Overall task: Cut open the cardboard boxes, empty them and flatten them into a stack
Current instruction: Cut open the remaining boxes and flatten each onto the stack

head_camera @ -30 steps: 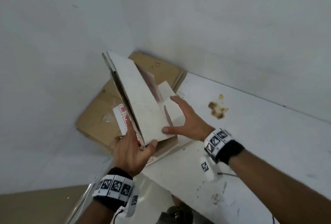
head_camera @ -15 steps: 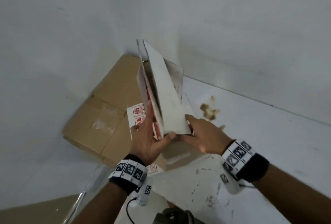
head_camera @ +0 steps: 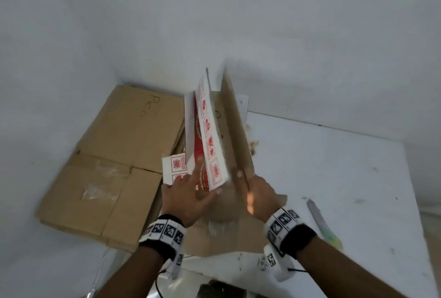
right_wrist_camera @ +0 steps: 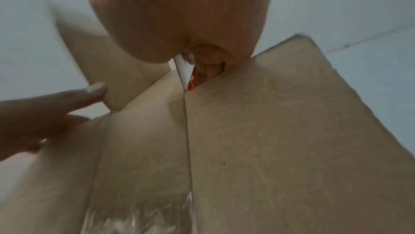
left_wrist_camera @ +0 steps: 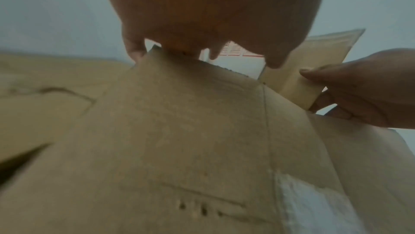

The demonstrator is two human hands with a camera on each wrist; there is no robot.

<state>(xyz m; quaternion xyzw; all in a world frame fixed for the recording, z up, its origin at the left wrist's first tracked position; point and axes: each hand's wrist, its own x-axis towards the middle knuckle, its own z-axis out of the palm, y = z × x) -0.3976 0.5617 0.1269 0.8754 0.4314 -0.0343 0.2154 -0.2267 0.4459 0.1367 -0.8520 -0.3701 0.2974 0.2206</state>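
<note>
A white cardboard box with red print [head_camera: 211, 135] stands on edge, folded open, above the white table [head_camera: 334, 178]. Its brown inner panel [head_camera: 238, 135] leans to the right. My left hand [head_camera: 188, 195] grips the printed panel at its lower end, index finger lying up along it. My right hand [head_camera: 257, 190] pinches the brown panel's lower edge, thumb on top. In the left wrist view my left hand [left_wrist_camera: 213, 15] curls over the box's [left_wrist_camera: 191, 131] edge, and the right hand [left_wrist_camera: 370, 92] pinches a flap. The right wrist view shows brown cardboard [right_wrist_camera: 269, 131] below my right hand [right_wrist_camera: 179, 15].
A stack of flattened brown boxes [head_camera: 114, 161] lies on the left in the wall corner, with another white printed piece [head_camera: 175, 169] on it. A utility knife [head_camera: 319, 221] lies on the table to the right. Brown stains [head_camera: 254, 145] mark the table near the wall.
The box swung from leaning left to standing nearly upright, and its red printed face now shows. Both hands moved to its lower end. The knife came into view.
</note>
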